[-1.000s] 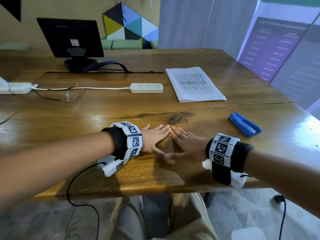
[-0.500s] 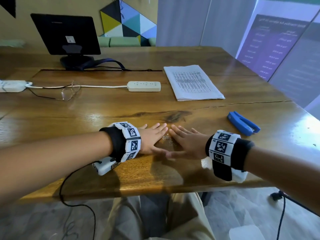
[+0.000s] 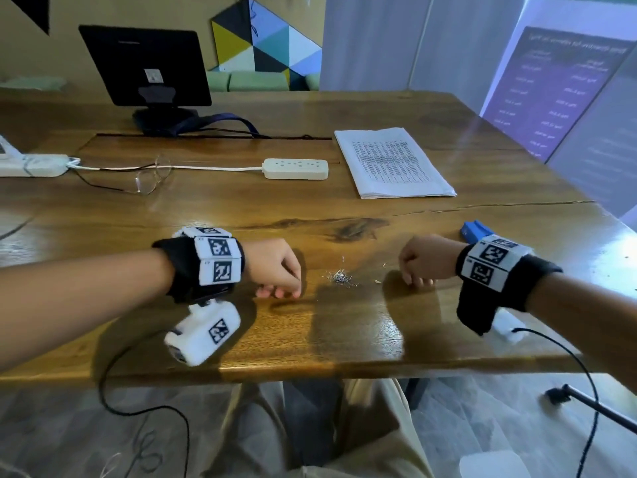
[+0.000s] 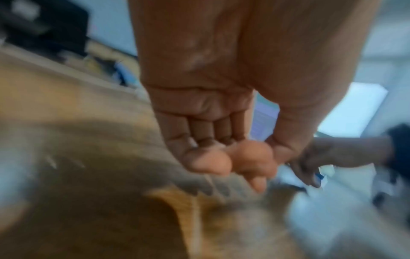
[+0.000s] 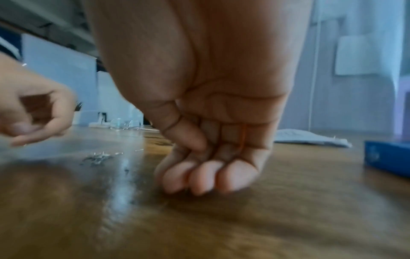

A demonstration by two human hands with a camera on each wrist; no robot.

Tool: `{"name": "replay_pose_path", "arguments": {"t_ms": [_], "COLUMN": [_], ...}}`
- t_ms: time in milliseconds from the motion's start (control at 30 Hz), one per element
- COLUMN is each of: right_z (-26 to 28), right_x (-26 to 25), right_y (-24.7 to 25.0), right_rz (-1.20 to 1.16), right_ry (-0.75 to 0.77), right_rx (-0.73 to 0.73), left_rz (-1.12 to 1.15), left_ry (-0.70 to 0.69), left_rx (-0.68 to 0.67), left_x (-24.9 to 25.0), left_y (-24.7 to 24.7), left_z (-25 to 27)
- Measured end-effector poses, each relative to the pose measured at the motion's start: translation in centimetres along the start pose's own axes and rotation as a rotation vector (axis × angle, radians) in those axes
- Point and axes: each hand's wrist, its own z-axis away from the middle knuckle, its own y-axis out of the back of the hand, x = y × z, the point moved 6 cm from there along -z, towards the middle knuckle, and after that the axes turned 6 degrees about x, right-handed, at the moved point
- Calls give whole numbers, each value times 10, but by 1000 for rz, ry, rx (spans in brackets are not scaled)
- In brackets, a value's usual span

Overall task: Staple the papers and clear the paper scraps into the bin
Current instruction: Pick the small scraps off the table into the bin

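A small heap of silvery scraps (image 3: 339,277) (image 5: 97,157) lies on the wooden table (image 3: 310,339) between my hands. My left hand (image 3: 279,289) (image 4: 221,161) is to its left, fingers curled under, tips touching the wood, nothing seen in it. My right hand (image 3: 417,279) (image 5: 206,175) is to its right, fingers curled, tips resting on the table, holding nothing. The blue stapler (image 3: 477,231) (image 5: 388,157) lies behind my right wrist, partly hidden by the wristband. The stack of printed papers (image 3: 393,163) lies flat further back. No bin is in view.
A white power strip (image 3: 295,169) and its cable run across the middle of the table, with a pair of glasses (image 3: 151,177) to the left. A black monitor (image 3: 144,67) stands at the back. The table's front edge (image 3: 310,369) is just below my wrists.
My hands lay flat with fingertips together over the scraps. They have drawn apart to left and right and curled their fingers, uncovering the small heap.
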Motion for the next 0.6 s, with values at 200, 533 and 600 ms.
{"name": "replay_pose_path", "arguments": {"t_ms": [200, 533, 600], "right_z": [-24, -35, -33], "right_x": [-59, -18, -12], "right_y": [-20, 16, 17], "right_rz": [201, 99, 66], "right_ry": [59, -108, -147], "right_rx": [-108, 29, 85], "left_rz": [396, 409, 310], "left_ry": [288, 334, 366], "left_rx": [-146, 170, 150], "left_x": [20, 3, -1], "left_y": [-34, 9, 4], "left_z": [-33, -47, -48]}}
